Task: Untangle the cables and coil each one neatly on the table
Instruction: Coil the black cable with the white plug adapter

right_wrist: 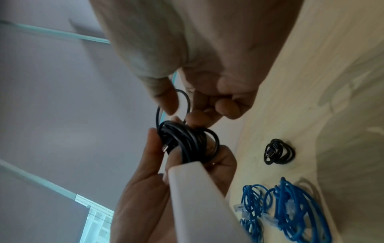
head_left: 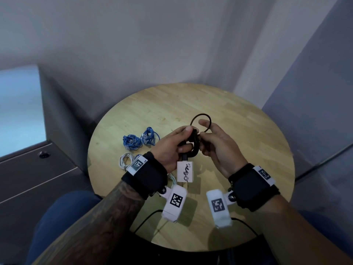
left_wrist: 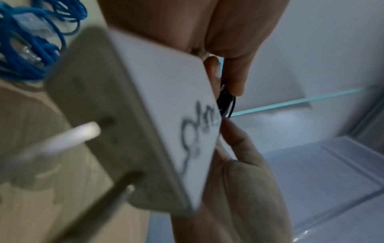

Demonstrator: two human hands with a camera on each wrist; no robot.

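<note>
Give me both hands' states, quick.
Left hand: holds the black cable coil, white adapter hanging below.
Right hand: pinches the same cable's loose loop.

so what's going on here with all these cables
A person is winding a black cable into a coil above the round wooden table. The left hand grips the bundle, with a white plug adapter hanging from it, while the right hand pinches a loose loop. Two coiled blue cables, a coiled white cable and a small black coil already lie on the table.
</note>
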